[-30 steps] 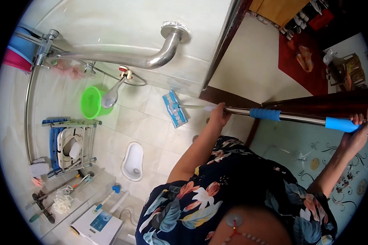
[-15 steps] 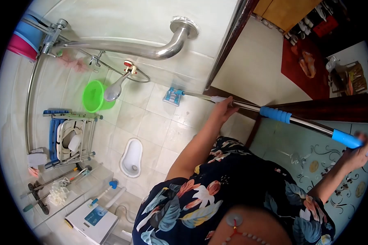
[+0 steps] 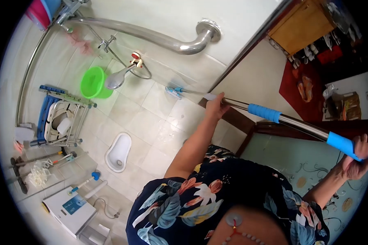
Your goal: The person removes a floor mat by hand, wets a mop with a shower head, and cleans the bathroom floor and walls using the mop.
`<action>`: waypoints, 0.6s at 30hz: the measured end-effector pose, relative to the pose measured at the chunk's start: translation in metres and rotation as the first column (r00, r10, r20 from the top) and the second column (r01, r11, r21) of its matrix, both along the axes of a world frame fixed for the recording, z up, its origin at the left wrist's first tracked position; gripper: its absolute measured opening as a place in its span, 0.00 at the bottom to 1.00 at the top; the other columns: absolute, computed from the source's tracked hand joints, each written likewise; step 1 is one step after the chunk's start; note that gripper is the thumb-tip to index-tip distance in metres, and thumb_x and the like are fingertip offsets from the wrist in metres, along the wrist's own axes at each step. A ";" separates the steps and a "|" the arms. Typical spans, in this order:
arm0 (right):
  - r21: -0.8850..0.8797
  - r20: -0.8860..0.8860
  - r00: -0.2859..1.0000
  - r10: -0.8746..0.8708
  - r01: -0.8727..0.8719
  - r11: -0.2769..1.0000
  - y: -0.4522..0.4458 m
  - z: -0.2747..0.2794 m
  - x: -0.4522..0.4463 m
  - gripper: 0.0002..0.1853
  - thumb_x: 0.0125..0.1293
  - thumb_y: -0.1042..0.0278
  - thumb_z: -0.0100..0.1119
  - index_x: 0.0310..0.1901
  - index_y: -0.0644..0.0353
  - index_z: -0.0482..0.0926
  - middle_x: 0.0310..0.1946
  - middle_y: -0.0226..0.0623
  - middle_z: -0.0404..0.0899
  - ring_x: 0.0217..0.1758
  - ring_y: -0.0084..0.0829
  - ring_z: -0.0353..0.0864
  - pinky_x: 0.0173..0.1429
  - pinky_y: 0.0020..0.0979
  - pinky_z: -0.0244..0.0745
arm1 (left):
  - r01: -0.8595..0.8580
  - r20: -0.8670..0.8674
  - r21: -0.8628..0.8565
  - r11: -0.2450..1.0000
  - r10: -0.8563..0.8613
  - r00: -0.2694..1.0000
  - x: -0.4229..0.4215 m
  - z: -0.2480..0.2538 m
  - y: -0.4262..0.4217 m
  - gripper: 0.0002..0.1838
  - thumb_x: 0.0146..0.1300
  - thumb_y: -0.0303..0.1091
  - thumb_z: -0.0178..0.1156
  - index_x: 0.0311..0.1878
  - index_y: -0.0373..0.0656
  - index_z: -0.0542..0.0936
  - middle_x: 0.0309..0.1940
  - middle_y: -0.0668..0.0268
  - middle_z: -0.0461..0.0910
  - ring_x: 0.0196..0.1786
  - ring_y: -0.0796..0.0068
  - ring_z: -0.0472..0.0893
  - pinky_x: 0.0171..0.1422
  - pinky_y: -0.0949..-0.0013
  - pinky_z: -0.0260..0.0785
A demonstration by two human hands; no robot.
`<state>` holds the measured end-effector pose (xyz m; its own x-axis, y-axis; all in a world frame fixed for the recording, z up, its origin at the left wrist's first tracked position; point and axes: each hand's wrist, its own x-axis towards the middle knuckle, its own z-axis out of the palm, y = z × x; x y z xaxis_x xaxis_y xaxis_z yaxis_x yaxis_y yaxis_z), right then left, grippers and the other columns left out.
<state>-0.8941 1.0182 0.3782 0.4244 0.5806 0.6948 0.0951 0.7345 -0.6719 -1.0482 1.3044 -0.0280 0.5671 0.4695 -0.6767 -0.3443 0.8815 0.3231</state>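
A long-handled mop [image 3: 298,123] with a steel pole, blue sleeves and a small blue head [image 3: 174,93] runs across the view. Its head rests at the foot of the tiled wall, tilted. My left hand [image 3: 215,107] is closed round the lower pole, just above a whitish joint. At the other end, my right hand [image 3: 357,155] wraps the blue end grip [image 3: 342,144], its fingers partly hidden by the dark view edge.
A squat toilet [image 3: 118,152] is set in the tiled floor [image 3: 145,132]. Along the wall are a green bucket [image 3: 95,83], a shower head [image 3: 116,79], a steel grab bar [image 3: 151,36] and a folded commode chair [image 3: 61,116]. A doorway with a dark sill [image 3: 231,118] opens at right.
The camera view has turned, shifting the room's contents. The mop head has tilted to a more edge-on angle by the wall. Both hands keep hold of the mop.
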 end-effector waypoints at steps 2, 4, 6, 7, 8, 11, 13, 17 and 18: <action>-0.002 -0.128 0.717 -0.685 0.691 0.723 0.025 -0.001 -0.014 0.20 0.69 0.63 0.41 0.58 0.65 0.64 0.58 0.49 0.66 0.60 0.38 0.67 0.61 0.35 0.65 | -0.050 -0.101 -0.003 0.999 0.049 0.994 -0.008 0.006 0.017 0.14 0.57 0.39 0.65 0.39 0.41 0.73 0.30 0.64 0.72 0.30 0.69 0.76 0.31 0.69 0.75; -0.127 0.087 0.990 -0.110 0.120 0.985 0.057 0.004 -0.016 0.12 0.70 0.62 0.42 0.47 0.61 0.65 0.40 0.38 0.64 0.43 0.30 0.64 0.49 0.29 0.63 | -0.111 -0.109 0.002 0.994 0.111 0.988 -0.009 -0.001 0.033 0.15 0.57 0.40 0.64 0.38 0.41 0.73 0.29 0.65 0.72 0.28 0.70 0.75 0.29 0.70 0.74; -0.116 0.060 0.976 -0.208 0.214 0.970 0.073 0.001 -0.021 0.10 0.71 0.60 0.44 0.41 0.58 0.64 0.27 0.29 0.59 0.31 0.25 0.58 0.43 0.26 0.60 | -0.164 -0.123 -0.001 0.986 0.163 0.979 -0.008 -0.006 0.046 0.15 0.57 0.41 0.64 0.38 0.42 0.72 0.27 0.66 0.72 0.26 0.72 0.74 0.26 0.71 0.73; -0.121 0.044 0.968 -0.248 0.252 0.960 0.083 0.000 -0.026 0.10 0.71 0.59 0.45 0.37 0.56 0.64 0.20 0.25 0.56 0.26 0.23 0.55 0.39 0.25 0.59 | -0.202 -0.148 -0.018 0.979 0.197 0.969 -0.006 -0.006 0.052 0.15 0.57 0.41 0.64 0.37 0.42 0.72 0.26 0.66 0.71 0.25 0.72 0.74 0.25 0.72 0.73; -0.123 0.014 0.913 -0.409 0.407 0.905 0.097 -0.002 -0.041 0.12 0.71 0.58 0.47 0.38 0.57 0.64 0.19 0.24 0.55 0.26 0.23 0.56 0.41 0.26 0.61 | -0.241 -0.170 -0.034 0.970 0.232 0.958 -0.004 -0.006 0.058 0.15 0.57 0.41 0.64 0.36 0.42 0.72 0.25 0.66 0.71 0.25 0.73 0.73 0.24 0.73 0.72; -0.155 0.074 0.971 -0.227 0.237 0.959 0.104 -0.008 -0.035 0.14 0.69 0.54 0.51 0.38 0.57 0.66 0.19 0.24 0.56 0.27 0.23 0.59 0.46 0.29 0.63 | -0.305 -0.181 -0.066 0.950 0.289 0.940 -0.011 -0.014 0.070 0.16 0.58 0.42 0.63 0.37 0.41 0.71 0.25 0.65 0.71 0.24 0.74 0.73 0.23 0.75 0.70; -0.150 0.115 0.972 -0.203 0.219 0.964 0.118 -0.009 -0.042 0.15 0.68 0.52 0.52 0.36 0.56 0.66 0.20 0.25 0.57 0.29 0.24 0.61 0.49 0.30 0.63 | -0.352 -0.187 -0.078 0.933 0.333 0.924 -0.013 -0.013 0.081 0.16 0.59 0.43 0.62 0.37 0.41 0.70 0.25 0.65 0.71 0.24 0.74 0.72 0.22 0.75 0.68; -0.126 0.094 0.945 -0.315 0.325 0.937 0.142 -0.008 -0.060 0.14 0.70 0.55 0.50 0.35 0.56 0.65 0.23 0.27 0.58 0.30 0.24 0.60 0.49 0.31 0.63 | -0.448 -0.171 -0.095 0.889 0.429 0.887 -0.010 -0.024 0.093 0.29 0.56 0.40 0.62 0.50 0.33 0.58 0.32 0.56 0.72 0.24 0.72 0.72 0.18 0.74 0.65; -0.125 0.100 0.948 -0.303 0.314 0.941 0.144 -0.007 -0.060 0.14 0.70 0.55 0.50 0.35 0.56 0.65 0.23 0.27 0.58 0.30 0.24 0.60 0.49 0.31 0.63 | -0.458 -0.166 -0.098 0.883 0.439 0.883 -0.009 -0.025 0.094 0.29 0.56 0.40 0.62 0.50 0.33 0.58 0.32 0.56 0.72 0.24 0.72 0.72 0.18 0.74 0.65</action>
